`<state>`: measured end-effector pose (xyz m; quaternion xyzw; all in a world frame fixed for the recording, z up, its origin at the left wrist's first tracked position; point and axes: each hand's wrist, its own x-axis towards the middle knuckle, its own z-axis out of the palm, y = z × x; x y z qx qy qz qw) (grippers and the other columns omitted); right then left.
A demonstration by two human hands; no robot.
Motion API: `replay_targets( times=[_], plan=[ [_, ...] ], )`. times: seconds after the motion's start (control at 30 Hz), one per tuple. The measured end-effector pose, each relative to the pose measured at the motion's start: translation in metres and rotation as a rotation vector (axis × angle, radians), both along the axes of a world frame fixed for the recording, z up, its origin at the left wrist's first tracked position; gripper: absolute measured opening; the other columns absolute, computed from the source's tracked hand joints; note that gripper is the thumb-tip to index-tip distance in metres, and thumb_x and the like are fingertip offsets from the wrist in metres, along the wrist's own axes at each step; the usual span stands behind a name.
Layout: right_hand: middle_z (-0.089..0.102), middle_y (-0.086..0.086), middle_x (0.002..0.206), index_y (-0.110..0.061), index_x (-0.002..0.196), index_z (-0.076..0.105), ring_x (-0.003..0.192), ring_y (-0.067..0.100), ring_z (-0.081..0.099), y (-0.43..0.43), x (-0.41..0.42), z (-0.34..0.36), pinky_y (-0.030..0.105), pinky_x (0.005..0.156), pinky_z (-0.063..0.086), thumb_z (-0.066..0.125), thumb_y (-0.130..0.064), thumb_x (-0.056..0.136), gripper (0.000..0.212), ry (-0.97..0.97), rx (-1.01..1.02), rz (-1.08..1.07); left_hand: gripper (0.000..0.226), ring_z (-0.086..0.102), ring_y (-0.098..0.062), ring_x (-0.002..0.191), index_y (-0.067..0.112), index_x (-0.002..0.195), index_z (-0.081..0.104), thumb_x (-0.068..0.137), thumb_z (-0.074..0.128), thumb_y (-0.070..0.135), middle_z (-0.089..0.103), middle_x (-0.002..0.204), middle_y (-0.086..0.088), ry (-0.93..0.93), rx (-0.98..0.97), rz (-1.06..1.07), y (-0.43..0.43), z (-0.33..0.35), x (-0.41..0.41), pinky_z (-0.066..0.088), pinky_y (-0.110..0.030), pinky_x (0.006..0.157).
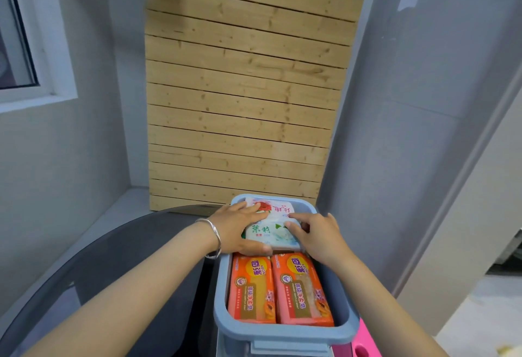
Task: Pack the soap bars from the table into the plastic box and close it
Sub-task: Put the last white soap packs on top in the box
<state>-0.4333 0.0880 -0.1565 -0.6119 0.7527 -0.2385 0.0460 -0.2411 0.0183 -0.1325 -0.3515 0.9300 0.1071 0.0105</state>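
Both our hands hold a white-and-green soap bar [268, 234] in the far half of the plastic box [223, 300].

Our left hand [237, 228], a bracelet [216, 236] on its wrist, grips the bar's left side, fingers [251, 210] spread over the top and thumb along its near edge. Our right hand [316, 236] curls its fingers [293, 229] against the right edge. Behind it, at the far wall, lies a white-and-red soap bar [278, 206]. Two orange soap bars [252, 289] lie side by side, filling the near half. The open box stands at the edge of the dark desk [127, 258].
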Motion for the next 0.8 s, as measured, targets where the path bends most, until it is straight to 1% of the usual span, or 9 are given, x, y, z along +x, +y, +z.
replay_targets(
  times=[0.13,0.27,0.33,0.43,0.53,0.67,0.73,0.77,0.8],
  plan=[
    [0.071,-0.003,0.11,-0.026,0.137,0.048,0.116,0.018,0.056,0.006,0.009,0.002,0.039,0.114,0.012,0.039,-0.048,0.095,0.048,-0.002,0.036,-0.01,0.078,-0.013,-0.021,0.147,0.033,0.15,0.0,0.088,0.039,0.06,-0.008,0.16,0.002,-0.116,0.048,0.005,-0.005,0.001,0.001,-0.004,-0.042,0.118],
    [0.061,-0.009,0.095,-0.031,0.138,0.042,0.114,0.016,0.058,0.01,0.01,0.009,0.046,0.117,0.007,0.041,-0.05,0.094,0.048,-0.026,0.089,-0.034,0.077,-0.014,-0.023,0.147,0.033,0.149,-0.007,0.09,0.033,0.061,-0.013,0.16,0.0,-0.184,0.057,-0.021,-0.006,0.002,-0.001,-0.006,-0.045,0.117],
    [0.059,-0.007,0.116,-0.034,0.135,0.048,0.123,0.014,0.049,0.012,0.011,0.009,0.05,0.118,0.003,0.045,-0.05,0.092,0.046,-0.008,0.037,-0.032,0.074,-0.015,-0.023,0.146,0.034,0.149,-0.007,0.09,0.031,0.06,-0.014,0.16,0.0,-0.171,0.043,-0.03,-0.006,0.0,0.001,-0.006,-0.045,0.117],
    [0.038,-0.009,0.149,-0.035,0.137,0.046,0.141,0.009,0.026,0.021,0.015,0.009,0.045,0.118,-0.005,0.043,-0.051,0.093,0.047,0.026,0.011,0.08,0.067,-0.018,-0.021,0.146,0.039,0.148,-0.002,0.092,0.031,0.057,-0.013,0.16,0.001,-0.044,0.071,-0.027,-0.005,-0.006,0.005,-0.007,-0.044,0.117],
    [0.028,-0.012,0.156,-0.035,0.143,0.036,0.147,0.01,0.012,0.025,0.017,0.008,0.044,0.118,-0.009,0.035,-0.054,0.094,0.053,0.088,0.102,0.106,0.06,-0.015,-0.017,0.146,0.041,0.148,0.005,0.093,0.024,0.057,-0.009,0.16,0.003,0.029,0.106,0.057,-0.001,-0.011,0.005,-0.006,-0.045,0.119],
    [0.022,-0.008,0.158,-0.036,0.145,0.032,0.149,0.013,0.006,0.025,0.019,0.012,0.045,0.117,-0.009,0.03,-0.052,0.096,0.052,0.09,0.203,0.084,0.059,-0.013,-0.02,0.147,0.041,0.148,0.007,0.093,0.022,0.058,-0.007,0.16,0.004,-0.008,0.059,0.139,0.007,-0.009,-0.003,-0.007,-0.044,0.118],
    [0.026,-0.012,0.155,-0.039,0.141,0.036,0.146,0.011,0.014,0.03,0.015,0.016,0.041,0.118,0.0,0.036,-0.048,0.096,0.046,-0.02,0.16,0.084,0.06,-0.012,-0.02,0.147,0.041,0.147,0.009,0.093,0.028,0.057,-0.007,0.16,0.005,0.126,0.075,0.156,0.012,-0.013,-0.001,-0.004,-0.044,0.118],
    [0.034,-0.017,0.15,-0.041,0.136,0.04,0.142,0.008,0.022,0.036,0.011,0.015,0.037,0.117,0.01,0.043,-0.044,0.095,0.041,-0.192,0.102,0.074,0.06,-0.005,-0.02,0.148,0.043,0.146,0.011,0.092,0.035,0.056,-0.002,0.16,0.008,0.283,0.137,0.171,0.016,-0.014,0.001,0.004,-0.042,0.119],
    [0.04,-0.021,0.143,-0.043,0.131,0.044,0.137,0.006,0.03,0.046,0.009,0.015,0.031,0.114,0.021,0.051,-0.041,0.093,0.039,-0.413,0.008,0.047,0.057,0.013,-0.018,0.146,0.046,0.142,0.016,0.091,0.041,0.053,0.014,0.157,0.011,0.493,0.246,0.208,0.019,-0.018,0.005,0.02,-0.037,0.118]
  ],
)
